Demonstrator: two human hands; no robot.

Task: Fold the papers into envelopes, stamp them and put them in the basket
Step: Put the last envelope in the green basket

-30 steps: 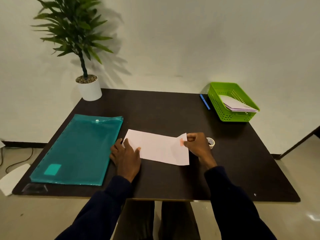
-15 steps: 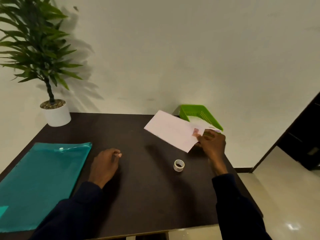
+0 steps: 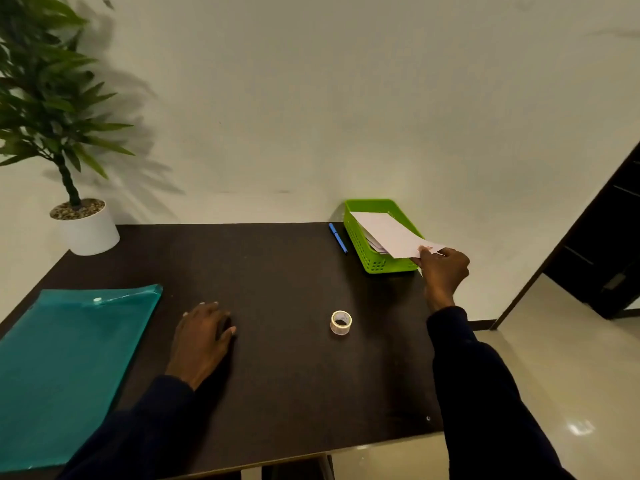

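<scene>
A dark table (image 3: pixel 277 265) stands against a pale wall. Nearest, the left hand (image 3: pixel 202 336) rests on it, fingers relaxed and holding nothing, likely bracing the reach. Beyond the tape (image 3: pixel 341 322), the right hand (image 3: pixel 443 271) pinches 1 envelope (image 3: pixel 388 233) by its corner, half inside the basket (image 3: pixel 374 261) atop others. Fingers mostly hide what may be the stamp.

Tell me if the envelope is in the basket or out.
Partly in: the envelope lies across the green basket, its near corner overhanging the rim, pinched by the right hand.
</scene>
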